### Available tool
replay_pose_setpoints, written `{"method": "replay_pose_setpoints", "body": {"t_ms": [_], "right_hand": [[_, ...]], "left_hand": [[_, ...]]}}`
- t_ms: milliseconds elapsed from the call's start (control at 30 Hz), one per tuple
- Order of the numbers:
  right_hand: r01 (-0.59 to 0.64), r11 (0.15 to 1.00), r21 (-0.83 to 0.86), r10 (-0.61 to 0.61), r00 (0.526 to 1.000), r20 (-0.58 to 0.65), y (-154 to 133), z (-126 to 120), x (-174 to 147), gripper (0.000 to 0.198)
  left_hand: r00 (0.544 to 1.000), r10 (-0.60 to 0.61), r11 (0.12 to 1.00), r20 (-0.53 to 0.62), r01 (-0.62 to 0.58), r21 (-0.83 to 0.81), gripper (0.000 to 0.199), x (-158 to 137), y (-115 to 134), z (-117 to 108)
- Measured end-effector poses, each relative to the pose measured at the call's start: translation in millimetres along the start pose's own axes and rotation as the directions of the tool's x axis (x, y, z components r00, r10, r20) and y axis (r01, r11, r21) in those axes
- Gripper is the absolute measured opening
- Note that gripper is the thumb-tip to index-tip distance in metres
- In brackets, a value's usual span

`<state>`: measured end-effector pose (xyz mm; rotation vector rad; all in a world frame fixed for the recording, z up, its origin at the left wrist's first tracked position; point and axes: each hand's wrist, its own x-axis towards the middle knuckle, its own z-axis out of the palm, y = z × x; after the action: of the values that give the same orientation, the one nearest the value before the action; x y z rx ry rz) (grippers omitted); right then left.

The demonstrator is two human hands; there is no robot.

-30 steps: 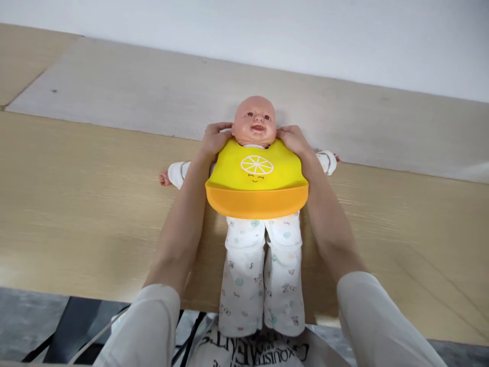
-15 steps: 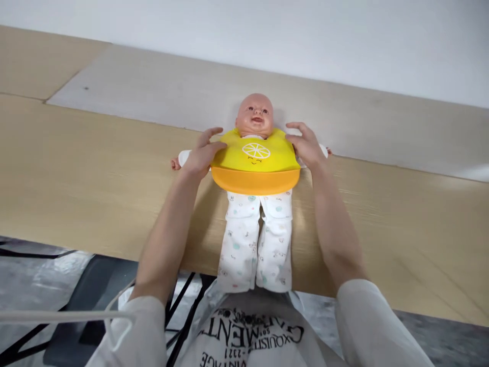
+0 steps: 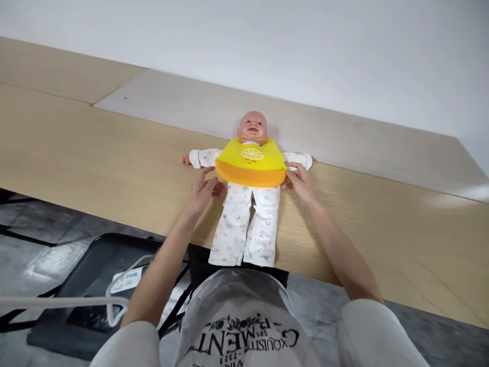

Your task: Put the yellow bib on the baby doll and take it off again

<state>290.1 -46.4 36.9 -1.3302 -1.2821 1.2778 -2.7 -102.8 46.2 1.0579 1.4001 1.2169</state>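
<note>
A baby doll (image 3: 252, 127) lies on its back, its arms stretched out to both sides and its legs toward me. It is dressed in a white patterned outfit (image 3: 233, 229). Over its chest is a yellow bib (image 3: 252, 153) with a white citrus-slice print and an orange catch pocket (image 3: 250, 176) along the bottom. My left hand (image 3: 201, 192) is beside the pocket's left end, fingers apart. At the other end, my right hand (image 3: 301, 182) has its fingertips by the pocket's corner, fingers spread; whether they touch it I cannot tell.
The doll rests on a long wooden table (image 3: 114, 148) with a paler panel (image 3: 171, 102) along the wall (image 3: 267, 46). Below on the left stands a dark chair (image 3: 76, 306) with a white label or packet (image 3: 128, 279) on it. A white cable (image 3: 57, 303) crosses in front.
Both hands have moved from the bib's upper sides down to the ends of its pocket. The doll's sleeves are now in fuller view. The camera view has shifted, showing more of the chair.
</note>
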Motion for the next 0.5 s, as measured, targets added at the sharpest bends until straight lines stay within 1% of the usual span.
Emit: {"method": "replay_pose_setpoints", "body": {"t_ms": [67, 100, 167, 200, 233, 267, 300, 333, 367, 400, 433, 467, 500], "right_hand": [[0.006, 1.000, -0.014, -0.005, 1.000, 0.030, 6.6, -1.7, -12.0, 0.060], [0.019, 0.999, -0.050, -0.018, 0.999, 0.040, 10.3, -2.6, -21.2, 0.059], [0.096, 0.971, -0.217, -0.087, 0.995, 0.054, 16.7, -4.0, -48.0, 0.051], [0.163, 0.925, -0.343, -0.144, 0.986, 0.080, 18.9, -3.9, -65.7, 0.045], [0.246, 0.851, -0.463, -0.210, 0.969, 0.129, 20.4, -2.9, -85.5, 0.040], [0.331, 0.772, -0.543, -0.263, 0.944, 0.201, 21.3, -0.9, -106.6, 0.036], [0.412, 0.681, -0.606, -0.296, 0.911, 0.287, 22.0, 2.3, -127.7, 0.035], [0.498, 0.585, -0.640, -0.348, 0.867, 0.356, 22.7, 6.4, -147.5, 0.035], [0.563, 0.502, -0.656, -0.405, 0.823, 0.397, 23.8, 11.2, -165.0, 0.035], [0.601, 0.441, -0.666, -0.446, 0.791, 0.418, 25.4, 16.3, -179.3, 0.034], [0.623, 0.400, -0.672, -0.482, 0.767, 0.424, 27.5, 21.2, -190.1, 0.031], [0.628, 0.383, -0.677, -0.503, 0.757, 0.418, 30.1, 25.6, -197.3, 0.028], [0.624, 0.380, -0.682, -0.512, 0.756, 0.407, 32.9, 29.1, -201.3, 0.025]], "left_hand": [[0.999, 0.023, 0.996, 0.025, -0.025, 0.080, 0.043, -20.6, -6.8, -1.6], [0.998, 0.043, 0.989, 0.037, -0.048, 0.143, 0.038, -32.4, -10.5, -2.9], [0.989, 0.123, 0.939, 0.078, -0.141, 0.313, 0.027, -58.8, -18.1, -6.7], [0.978, 0.178, 0.885, 0.109, -0.208, 0.417, 0.022, -73.0, -21.6, -9.2], [0.959, 0.240, 0.816, 0.153, -0.284, 0.504, 0.019, -87.4, -24.9, -11.9], [0.925, 0.308, 0.730, 0.221, -0.379, 0.569, 0.016, -101.6, -27.7, -14.7], [0.870, 0.387, 0.628, 0.304, -0.490, 0.605, 0.016, -115.1, -30.2, -17.4], [0.798, 0.451, 0.515, 0.400, -0.599, 0.613, 0.021, -127.3, -32.4, -19.9], [0.726, 0.501, 0.397, 0.471, -0.676, 0.621, 0.024, -137.9, -34.2, -22.0], [0.664, 0.525, 0.297, 0.533, -0.729, 0.617, 0.027, -146.6, -35.9, -23.6], [0.620, 0.526, 0.222, 0.583, -0.761, 0.609, 0.028, -153.3, -37.4, -24.6], [0.596, 0.513, 0.172, 0.619, -0.777, 0.605, 0.029, -158.0, -39.0, -24.9], [0.584, 0.498, 0.141, 0.642, -0.784, 0.604, 0.029, -160.9, -40.8, -24.8]]}}
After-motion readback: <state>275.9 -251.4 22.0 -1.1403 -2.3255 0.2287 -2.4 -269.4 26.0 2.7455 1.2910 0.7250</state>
